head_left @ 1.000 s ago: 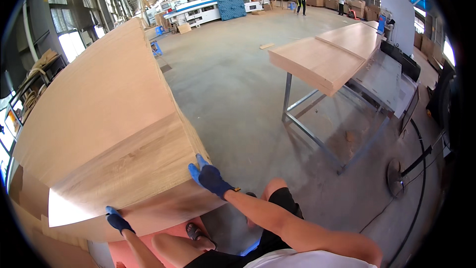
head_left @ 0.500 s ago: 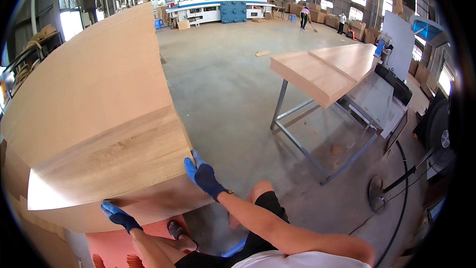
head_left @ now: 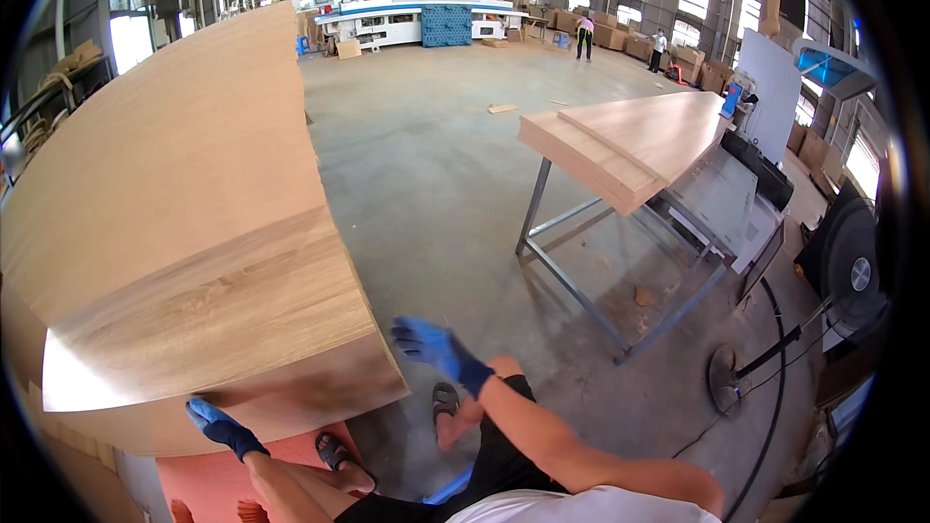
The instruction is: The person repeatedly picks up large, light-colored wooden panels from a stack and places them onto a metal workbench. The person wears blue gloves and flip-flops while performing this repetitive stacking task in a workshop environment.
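A wood-grain panel (head_left: 213, 305) lies at the near end of a long stack of plain tan boards (head_left: 184, 136) on my left. My left hand (head_left: 225, 428), in a blue work glove, is at the panel's near edge with its fingers stretched out and touching it; part of the contact is hard to see. My right hand (head_left: 431, 344), gloved likewise, hovers over the floor just past the panel's right corner. Its fingers are extended and nothing is in them.
On the right, a metal-framed stand (head_left: 572, 281) bears a stack of wooden panels (head_left: 630, 140). A floor fan (head_left: 857, 271) and a black cable (head_left: 770, 397) lie farther right. Beneath the near edge is a reddish mat (head_left: 281, 465). A long white machine (head_left: 387, 29) and two people stand far off.
My right hand has come off the panel's right edge and moved slightly right, its fingers now free. My left hand stays at the near edge. The view has shifted a little.
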Demonstrator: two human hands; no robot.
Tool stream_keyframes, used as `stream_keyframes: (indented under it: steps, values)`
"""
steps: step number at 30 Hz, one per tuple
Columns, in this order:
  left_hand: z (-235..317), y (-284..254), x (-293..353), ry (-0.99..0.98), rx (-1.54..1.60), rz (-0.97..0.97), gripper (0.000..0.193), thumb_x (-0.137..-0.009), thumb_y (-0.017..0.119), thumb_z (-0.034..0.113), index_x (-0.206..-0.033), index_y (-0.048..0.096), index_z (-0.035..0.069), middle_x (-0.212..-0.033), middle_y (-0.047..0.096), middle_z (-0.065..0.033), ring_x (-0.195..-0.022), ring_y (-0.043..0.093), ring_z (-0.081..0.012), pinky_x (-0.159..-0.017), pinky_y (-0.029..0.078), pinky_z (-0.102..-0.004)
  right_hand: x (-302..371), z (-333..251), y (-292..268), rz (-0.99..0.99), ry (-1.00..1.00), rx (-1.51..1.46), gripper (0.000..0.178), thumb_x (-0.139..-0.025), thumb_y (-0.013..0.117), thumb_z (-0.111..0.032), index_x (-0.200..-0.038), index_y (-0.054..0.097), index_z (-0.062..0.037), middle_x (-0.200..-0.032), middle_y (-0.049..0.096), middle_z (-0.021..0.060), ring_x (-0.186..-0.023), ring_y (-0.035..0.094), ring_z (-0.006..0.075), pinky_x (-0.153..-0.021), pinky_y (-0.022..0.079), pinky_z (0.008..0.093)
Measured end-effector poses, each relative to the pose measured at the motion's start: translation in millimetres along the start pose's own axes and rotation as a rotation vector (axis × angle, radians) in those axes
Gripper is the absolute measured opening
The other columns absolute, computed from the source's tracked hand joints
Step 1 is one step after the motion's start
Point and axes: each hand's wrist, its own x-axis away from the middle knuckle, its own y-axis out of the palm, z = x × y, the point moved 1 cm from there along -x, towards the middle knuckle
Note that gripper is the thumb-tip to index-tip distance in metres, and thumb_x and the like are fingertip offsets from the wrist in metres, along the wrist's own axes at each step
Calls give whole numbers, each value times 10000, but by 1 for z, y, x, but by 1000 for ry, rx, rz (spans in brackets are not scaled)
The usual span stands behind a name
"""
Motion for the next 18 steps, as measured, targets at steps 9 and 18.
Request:
stream_keyframes:
  steps: [9,18]
  values:
    - [7,-8,0,75,59,9,338,-971,481,270,-1078,582,-34,-982,600,-68,-890,534,-157,-838,428,-292,119,-166,-160,408,-444,-584,594,-871,488,-559,-1209,564,-77,-1223,584,98,-1117,539,279,-969,411,426]
    - [15,-15,0,103,-27,52,441,-968,485,247,-1258,489,-85,-1239,559,-165,-1106,533,-219,-992,381,-319,137,-313,-188,487,-559,-163,655,-875,478,-538,-1292,467,-33,-1231,575,133,-1100,553,271,-952,426,420]
